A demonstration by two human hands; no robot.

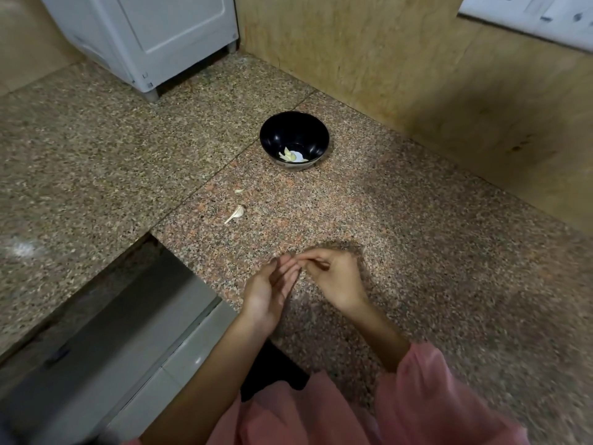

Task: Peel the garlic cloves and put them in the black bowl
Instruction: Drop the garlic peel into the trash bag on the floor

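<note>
Head view, black bowl: the black bowl (294, 139) stands upright on the speckled stone counter (401, 226), near the wooden wall panel (401, 65), well apart from the hands.
Head view, bowl contents: a few pale peeled garlic cloves (290, 155) lie at the bottom with a white scrap beside them; how many cloves cannot be counted.
Head view, loose clove: one unpeeled garlic clove (236, 213) with a thin papery tail lies on the counter between the bowl and the hands, touching neither.
Head view, scrap: a small pale bit of skin (239, 190) lies just beyond that clove, toward the bowl.
Head view, left hand: the left hand (268, 295) is held above the counter with fingers nearly straight and relaxed, palm turned inward, its fingertips meeting the other hand.
Head view, right hand: the right hand (333, 277) has its fingers curled, thumb and forefinger pinched together at the left fingertips; whatever it pinches is too small and blurred to make out.
Head view, hard to see: motion blur smears both hands; no clove can be made out between them.
Head view, cut off: pink sleeves (426, 399) run out of the lower edge; a white appliance (154, 36) is cropped at the top; a grey drawer front (134, 345) sits below the counter edge at left.
</note>
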